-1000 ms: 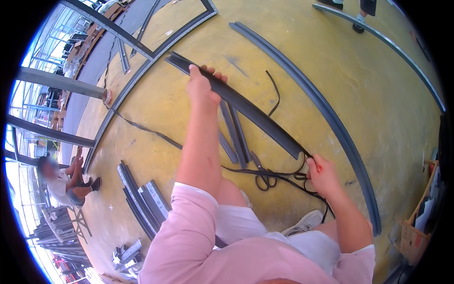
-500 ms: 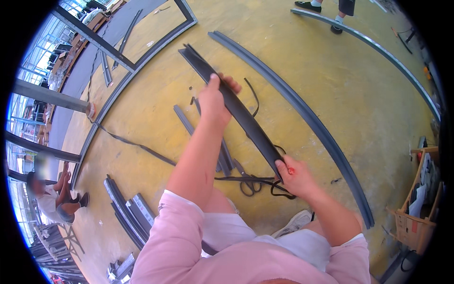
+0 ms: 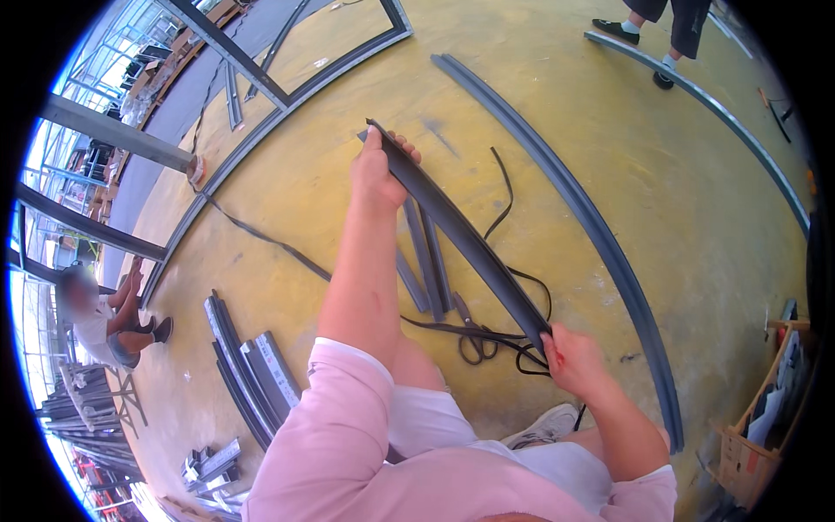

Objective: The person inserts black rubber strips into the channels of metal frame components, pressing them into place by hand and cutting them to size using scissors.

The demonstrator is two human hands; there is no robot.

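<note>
A dark grey metal profile [image 3: 465, 235] is held slantwise in front of me, above the floor. My left hand [image 3: 383, 165] is closed around its far end, thumb on top. My right hand [image 3: 572, 361] grips the near end, with a small red mark on its back. Beside that end, a black rubber strip [image 3: 503, 196] loops and trails over the floor. A pair of dark scissors [image 3: 474, 337] lies partly under the strip, left of my right hand. Several shorter grey profiles [image 3: 426, 261] lie beneath the held piece.
A long curved-looking profile [image 3: 591, 217] lies to the right. A large metal frame [image 3: 261, 130] stands at left, where a person [image 3: 100, 317] crouches. Another person's legs [image 3: 670, 35] are at upper right. Stacked profiles [image 3: 252, 370] lie lower left; a wooden crate [image 3: 752, 431] stands right.
My left hand has slid along to the profile's far end. My right hand still holds the near end, now a little lower in view. The whole view has shifted slightly.
</note>
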